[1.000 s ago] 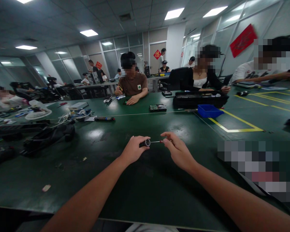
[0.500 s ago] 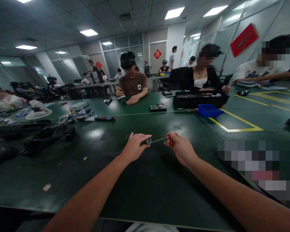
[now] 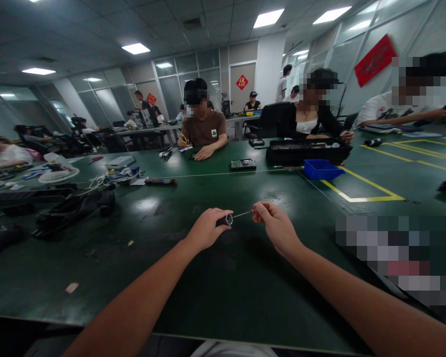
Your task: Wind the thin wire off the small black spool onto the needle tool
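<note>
My left hand [image 3: 203, 230] is closed around a small dark cylinder with a shiny round rim [image 3: 228, 219] at the end facing right. I cannot make out what kind of part it is. In my right hand [image 3: 278, 225], a thin screwdriver [image 3: 242, 214] with a metal shaft and a bit of red near the fingers is pinched. Its shaft points left, and its tip reaches the rimmed end of the cylinder; whether it touches is too small to tell. Both hands are held over the green tabletop [image 3: 215, 292].
Ahead lie an opened hard drive [image 3: 243, 164], a blue bin [image 3: 322, 169] and a long black tray [image 3: 308, 151]. A pen-like tool [image 3: 160, 182], cables [image 3: 100, 182] and a black bag-like object [image 3: 76, 213] are to the left. A person [image 3: 204, 126] works opposite.
The cylinder has tilted slightly, showing more of its dark side. My right hand has turned a little at the screwdriver and shifted slightly left, and its fingers have closed more.
</note>
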`<state>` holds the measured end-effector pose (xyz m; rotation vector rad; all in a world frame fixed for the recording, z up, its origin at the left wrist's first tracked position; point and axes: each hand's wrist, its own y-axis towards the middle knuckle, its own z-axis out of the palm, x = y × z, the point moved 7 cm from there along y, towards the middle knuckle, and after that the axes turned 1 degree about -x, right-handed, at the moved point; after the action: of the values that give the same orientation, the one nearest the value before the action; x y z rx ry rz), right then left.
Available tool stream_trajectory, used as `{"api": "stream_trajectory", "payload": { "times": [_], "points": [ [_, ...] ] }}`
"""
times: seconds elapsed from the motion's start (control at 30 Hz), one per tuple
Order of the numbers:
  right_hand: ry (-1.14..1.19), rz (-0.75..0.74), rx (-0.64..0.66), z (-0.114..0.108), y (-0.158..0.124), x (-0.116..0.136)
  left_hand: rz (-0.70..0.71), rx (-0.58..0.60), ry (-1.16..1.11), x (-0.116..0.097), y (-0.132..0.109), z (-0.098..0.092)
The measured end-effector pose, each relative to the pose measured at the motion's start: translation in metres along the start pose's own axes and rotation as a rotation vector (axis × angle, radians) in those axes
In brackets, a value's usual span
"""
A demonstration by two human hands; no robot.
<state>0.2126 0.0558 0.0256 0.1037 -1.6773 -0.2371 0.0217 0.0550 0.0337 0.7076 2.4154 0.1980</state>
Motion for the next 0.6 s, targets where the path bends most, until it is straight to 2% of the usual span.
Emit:
{"api": "stream_trajectory", "payload": {
  "times": [0.3,0.47,0.6],
  "points": [
    [-0.284,-0.063,0.044,-0.004,-0.008,0.024,-0.01,-0.011,0.011,0.002,-0.001,0.001],
    [-0.195,-0.118,0.125,0.003,-0.009,0.022,-0.006,0.001,0.024,0.003,0.0,0.002],
    [-0.231,-0.095,0.146,0.005,-0.009,0.016,-0.017,0.005,0.028,0.004,0.0,0.003]
  ]
}}
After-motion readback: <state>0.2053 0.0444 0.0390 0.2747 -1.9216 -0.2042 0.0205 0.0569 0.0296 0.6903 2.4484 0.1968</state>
